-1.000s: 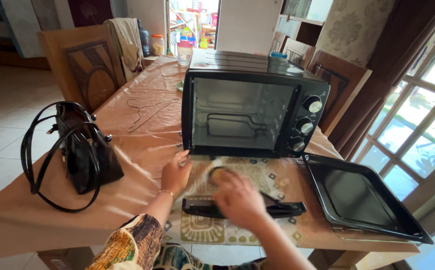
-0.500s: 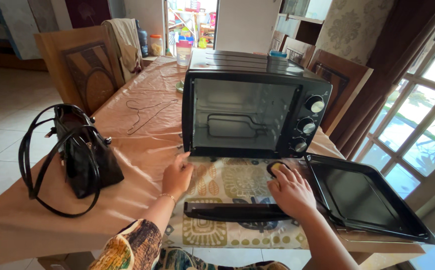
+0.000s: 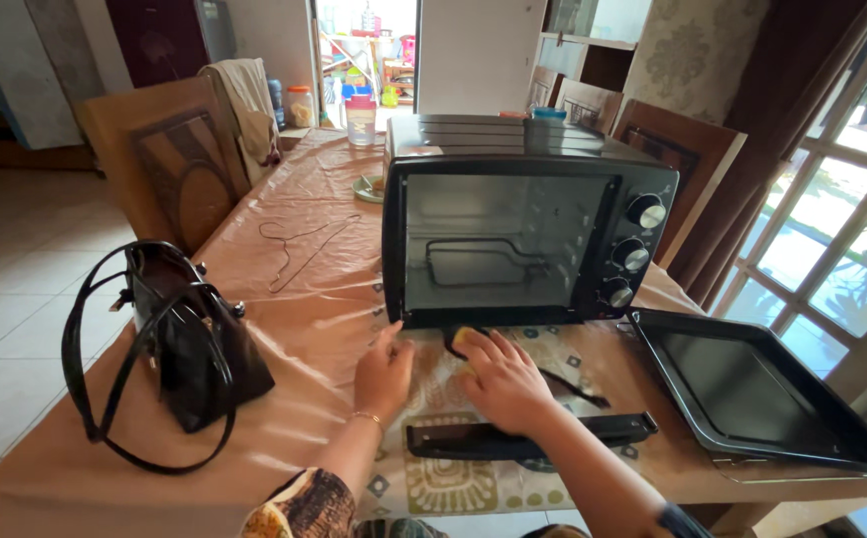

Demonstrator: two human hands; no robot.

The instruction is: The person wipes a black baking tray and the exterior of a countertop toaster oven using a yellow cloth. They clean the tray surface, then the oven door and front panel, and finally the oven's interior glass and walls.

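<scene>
My right hand (image 3: 501, 382) presses a yellow sponge (image 3: 466, 340) on the open oven (image 3: 523, 224) door (image 3: 493, 384); left hand (image 3: 383, 374) flat beside it. Use even strokes, door steadied.

We see a glossy black countertop oven (image 3: 528, 224) with silver-faced knobs (image 3: 646, 211) and a grey metal interior. Its lowered glass door (image 3: 498, 384) shows through to a cream mat printed with olive, yellow and dark blue leaf and flower motifs (image 3: 443, 478). A yellow sponge (image 3: 465, 339) peeks out at our right hand (image 3: 501, 384) — our left hand (image 3: 383, 374) wears a thin gold bracelet (image 3: 366, 417), above a sleeve patterned in mustard, white and dark green (image 3: 309, 508). The tabletop (image 3: 284, 319) wears a peach-pink cloth — on it sit a shiny black leather handbag (image 3: 189, 349) and a black rectangular baking tray (image 3: 752, 394).
</scene>
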